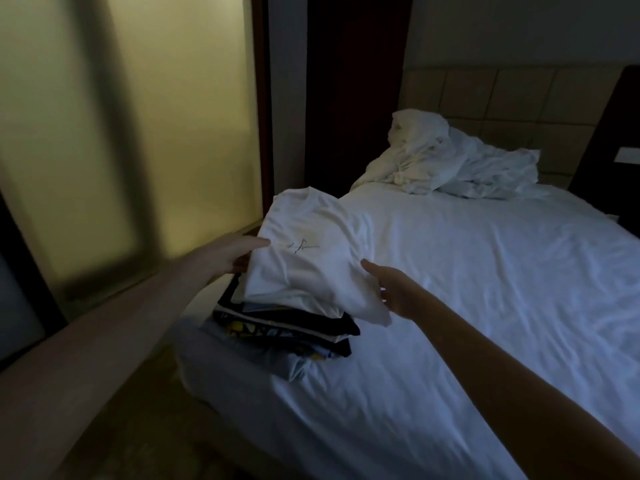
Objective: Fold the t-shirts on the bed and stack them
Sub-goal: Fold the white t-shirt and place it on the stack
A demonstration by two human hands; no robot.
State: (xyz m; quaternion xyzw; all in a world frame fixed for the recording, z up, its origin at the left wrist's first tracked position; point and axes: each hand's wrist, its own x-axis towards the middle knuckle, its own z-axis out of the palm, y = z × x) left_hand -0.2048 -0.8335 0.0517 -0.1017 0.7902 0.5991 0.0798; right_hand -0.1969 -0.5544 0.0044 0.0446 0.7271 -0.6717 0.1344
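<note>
Dimly, a white-sheeted bed (467,306) is stretching away beneath the person's arms. A crumpled white duvet (450,161) is lying heaped at the bed's head. A stack of folded t-shirts (294,329), dark and patterned ones, is sitting at the bed's near left corner, and a folded white t-shirt (304,268) with a small dark line print is resting on top of it. The left hand (228,254) is pinching this shirt at the side nearest the bed's left edge, thumb on top and fingers beneath. The right hand (398,289) is lying open, fingers straight, against the shirt's side facing the bed's middle.
</note>
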